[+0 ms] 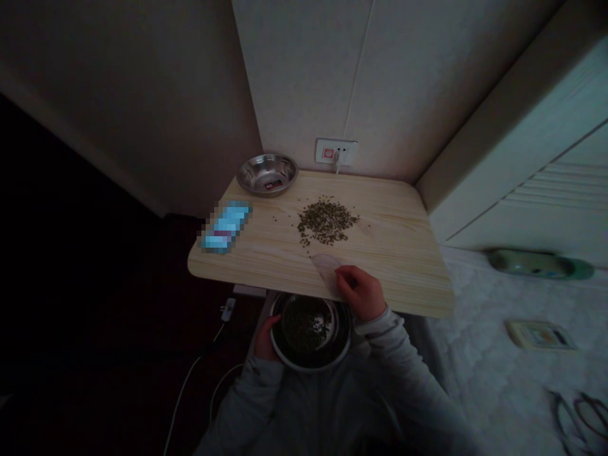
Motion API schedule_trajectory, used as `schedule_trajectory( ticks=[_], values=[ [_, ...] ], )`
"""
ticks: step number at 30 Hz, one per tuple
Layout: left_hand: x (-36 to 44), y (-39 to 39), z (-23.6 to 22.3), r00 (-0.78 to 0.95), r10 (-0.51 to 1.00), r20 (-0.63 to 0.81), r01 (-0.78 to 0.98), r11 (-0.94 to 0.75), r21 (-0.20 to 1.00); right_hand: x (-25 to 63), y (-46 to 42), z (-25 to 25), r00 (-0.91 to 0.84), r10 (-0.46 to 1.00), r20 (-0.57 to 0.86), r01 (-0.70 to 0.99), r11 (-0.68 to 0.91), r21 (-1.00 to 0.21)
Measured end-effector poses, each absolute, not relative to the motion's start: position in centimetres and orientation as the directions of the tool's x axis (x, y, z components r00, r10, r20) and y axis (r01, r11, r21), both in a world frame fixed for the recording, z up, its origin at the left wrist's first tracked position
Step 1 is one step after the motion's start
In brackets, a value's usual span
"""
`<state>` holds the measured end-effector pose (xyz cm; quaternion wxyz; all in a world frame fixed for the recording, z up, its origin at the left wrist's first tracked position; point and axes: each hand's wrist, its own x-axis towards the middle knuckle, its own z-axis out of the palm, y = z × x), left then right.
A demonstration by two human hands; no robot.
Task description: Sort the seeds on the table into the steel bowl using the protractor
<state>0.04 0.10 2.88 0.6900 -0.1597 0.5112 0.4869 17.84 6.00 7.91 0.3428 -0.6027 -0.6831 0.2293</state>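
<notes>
Thin translucent scraper, v. light, best held at near edge, was pinched by R hand; rim of steel bowl was gripped by L hand; loose seeds lay on wood tabletop.

The person's right hand holds a flat translucent scraper, and its lower end rests near the front edge of the wooden table top. In front of the scraper, there is a pile of small dark green seeds lying on the wood, and some single seeds are scattered around it. The left hand holds the side of a steel bowl, which is below the table edge and has more seeds inside. At the far corner of the table stands a small steel bowl, and a blurred blue packet lies near the left edge. Above the table, a wall socket has a white plug in it.
</notes>
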Motion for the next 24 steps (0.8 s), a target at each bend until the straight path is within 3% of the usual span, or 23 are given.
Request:
schedule_trajectory(
  ticks=[17, 24],
  values=[
    [0.0, -0.2, 2.1, 0.07, 0.527, -0.847, -0.83, 0.501, 0.244, 17.2, 6.7, 7.3, 0.106, 0.971, 0.213, 0.723, 0.071, -0.687],
    [0.0, -0.2, 2.3, 0.014, 0.535, -0.845, -0.828, 0.48, 0.291, 18.4, 6.3, 7.5, 0.13, 0.969, 0.212, 0.757, 0.041, -0.652]
  ],
)
